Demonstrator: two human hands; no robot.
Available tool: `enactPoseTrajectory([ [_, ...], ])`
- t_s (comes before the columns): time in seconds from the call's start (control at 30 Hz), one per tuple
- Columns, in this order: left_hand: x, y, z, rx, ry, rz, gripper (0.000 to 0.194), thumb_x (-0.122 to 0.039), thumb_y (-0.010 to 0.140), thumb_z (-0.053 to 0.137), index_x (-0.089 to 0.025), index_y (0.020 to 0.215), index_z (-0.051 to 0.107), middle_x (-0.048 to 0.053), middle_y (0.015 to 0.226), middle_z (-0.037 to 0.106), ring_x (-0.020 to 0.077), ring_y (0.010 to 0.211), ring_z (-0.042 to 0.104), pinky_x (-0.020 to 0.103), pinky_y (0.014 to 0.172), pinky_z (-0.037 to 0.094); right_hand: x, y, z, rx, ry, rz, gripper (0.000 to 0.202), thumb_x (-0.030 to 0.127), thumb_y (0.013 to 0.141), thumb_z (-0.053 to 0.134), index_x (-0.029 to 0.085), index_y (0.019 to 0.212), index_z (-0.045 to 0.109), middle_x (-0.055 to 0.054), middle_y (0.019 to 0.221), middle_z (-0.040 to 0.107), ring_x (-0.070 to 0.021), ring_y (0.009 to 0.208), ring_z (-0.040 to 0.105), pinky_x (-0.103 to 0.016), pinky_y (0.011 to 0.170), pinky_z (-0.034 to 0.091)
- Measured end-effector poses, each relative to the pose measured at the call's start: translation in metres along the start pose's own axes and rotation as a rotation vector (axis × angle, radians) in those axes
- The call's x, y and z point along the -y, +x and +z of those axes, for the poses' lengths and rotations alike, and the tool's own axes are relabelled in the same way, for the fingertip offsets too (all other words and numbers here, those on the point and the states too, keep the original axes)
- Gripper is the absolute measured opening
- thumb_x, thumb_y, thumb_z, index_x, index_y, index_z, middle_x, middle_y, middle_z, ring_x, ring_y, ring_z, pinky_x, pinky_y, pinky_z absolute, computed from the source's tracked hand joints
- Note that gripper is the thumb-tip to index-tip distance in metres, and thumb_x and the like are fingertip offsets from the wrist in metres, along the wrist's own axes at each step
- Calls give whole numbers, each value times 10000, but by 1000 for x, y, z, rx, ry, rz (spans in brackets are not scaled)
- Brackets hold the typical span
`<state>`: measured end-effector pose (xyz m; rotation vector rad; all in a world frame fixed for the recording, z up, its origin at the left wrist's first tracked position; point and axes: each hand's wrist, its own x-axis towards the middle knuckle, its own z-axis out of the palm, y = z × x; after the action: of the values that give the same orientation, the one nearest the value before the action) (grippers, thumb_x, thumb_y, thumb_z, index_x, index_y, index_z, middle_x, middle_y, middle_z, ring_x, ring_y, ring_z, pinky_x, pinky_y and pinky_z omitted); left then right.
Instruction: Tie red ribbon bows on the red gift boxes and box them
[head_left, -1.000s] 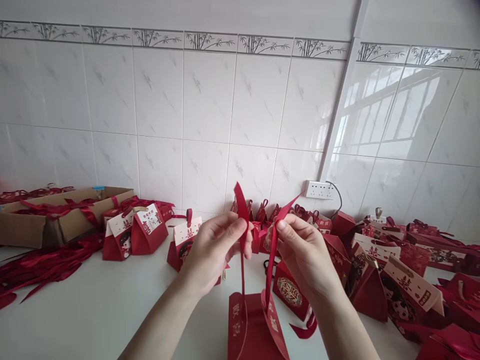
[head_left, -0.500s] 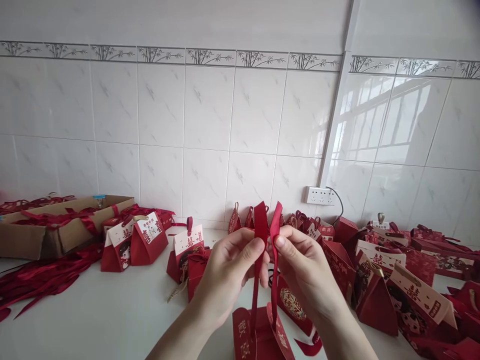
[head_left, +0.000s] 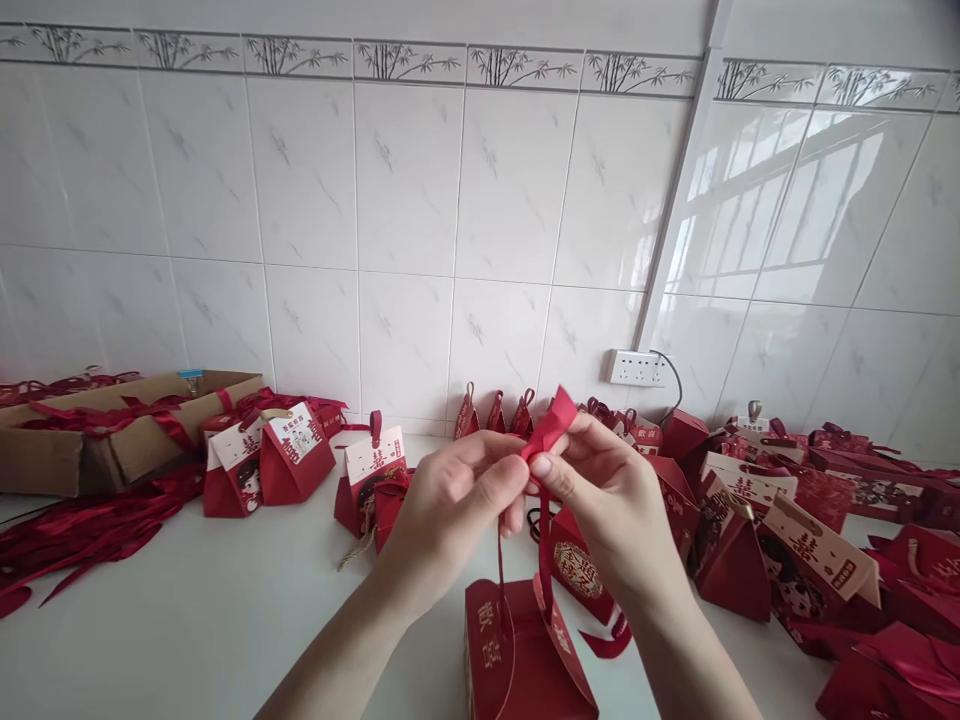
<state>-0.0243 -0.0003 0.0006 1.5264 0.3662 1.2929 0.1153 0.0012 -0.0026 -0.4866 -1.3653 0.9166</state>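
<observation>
My left hand (head_left: 480,490) and my right hand (head_left: 589,475) meet above a red gift box (head_left: 525,655) with gold characters on its flap. Both hands pinch the ends of a red ribbon (head_left: 553,415), whose tips stick up together between the fingers. From there two strands run down into the top of the box. The fingers partly hide where the ends cross. Behind my right wrist lies another red box (head_left: 577,560) with a round gold emblem, and a curled piece of red ribbon (head_left: 606,640) rests near it.
At left, a cardboard box (head_left: 56,465) holds red ribbons, with a heap of ribbon (head_left: 82,545) in front. Small red-and-white gift boxes (head_left: 296,455) stand near it. Many more gift boxes (head_left: 806,560) crowd the right side. A power strip (head_left: 636,368) is on the tiled wall.
The two ribbon ends, held upright and apart before, are now brought together and crossed between my fingers. My hands have moved closer together. The camera view has tilted slightly downward.
</observation>
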Motion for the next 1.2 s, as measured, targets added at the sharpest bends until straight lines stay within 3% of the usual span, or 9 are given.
enactPoseTrajectory([
  [0.1, -1, -1, 1, 25, -19, -17, 257, -416, 769, 686, -185, 864, 625, -25, 695, 590, 41, 527, 477, 167, 504, 404, 2, -1, 1, 6, -52, 2, 199, 258, 687, 787, 205, 764, 611, 27, 685, 582, -131, 657, 581, -278, 656, 500],
  [0.23, 2, -1, 3, -40, -44, -42, 200, -363, 865, 583, -195, 758, 593, -55, 539, 517, 47, 477, 483, 164, 487, 399, 2, -3, 3, 50, -108, -40, 151, 287, 769, 719, 206, 726, 600, 14, 660, 577, -143, 622, 574, -300, 616, 497],
  [0.4, 2, 2, 0, -147, -94, -45, 197, -353, 867, 582, -198, 744, 590, -44, 625, 551, 49, 518, 500, 160, 491, 402, 7, -6, -3, 25, -442, -344, 77, 215, 783, 714, 222, 738, 652, -12, 782, 574, -155, 774, 563, -298, 692, 487],
  [0.5, 1, 4, -1, -201, -79, -38, 192, -378, 854, 591, -200, 789, 624, -26, 715, 574, 61, 571, 503, 166, 497, 409, 15, -8, -9, 128, -686, -506, 76, 156, 776, 712, 224, 788, 679, -37, 914, 562, -172, 904, 561, -313, 780, 498],
  [0.6, -1, 5, -1, -224, -50, -15, 217, -367, 864, 577, -189, 751, 628, -13, 725, 567, 80, 638, 513, 171, 526, 413, 24, -12, -12, 230, -826, -557, 88, 155, 824, 653, 213, 876, 694, -63, 987, 554, -187, 958, 567, -342, 822, 507],
  [0.83, 0, 2, -2, -131, 34, 54, 251, -341, 893, 532, -187, 712, 614, 7, 706, 568, 113, 701, 523, 205, 599, 424, 32, -16, -11, 286, -903, -435, 112, 223, 893, 555, 225, 814, 635, -85, 1114, 569, -239, 1096, 557, -380, 880, 513],
  [0.9, 1, 1, -3, -123, 49, 67, 241, -352, 887, 540, -193, 725, 617, 8, 698, 565, 121, 696, 522, 214, 573, 409, 29, -16, -9, 252, -887, -398, 48, 206, 849, 617, 231, 859, 578, -77, 1078, 585, -235, 1050, 582, -385, 866, 523],
  [1.07, 0, -1, -5, -68, 81, 64, 230, -353, 886, 544, -196, 735, 621, 7, 706, 586, 115, 682, 518, 220, 583, 396, 22, -15, -9, 215, -817, -212, 261, 229, 835, 642, 268, 1053, 503, -14, 947, 630, -148, 760, 656, -252, 626, 552],
  [1.2, -4, -3, -6, -47, 174, 69, 221, -351, 879, 547, -194, 739, 614, 10, 738, 583, 126, 713, 527, 241, 625, 404, 25, -15, -11, 208, -941, -239, 191, 141, 816, 627, 251, 962, 574, 26, 785, 634, -110, 662, 625, -193, 563, 501],
])
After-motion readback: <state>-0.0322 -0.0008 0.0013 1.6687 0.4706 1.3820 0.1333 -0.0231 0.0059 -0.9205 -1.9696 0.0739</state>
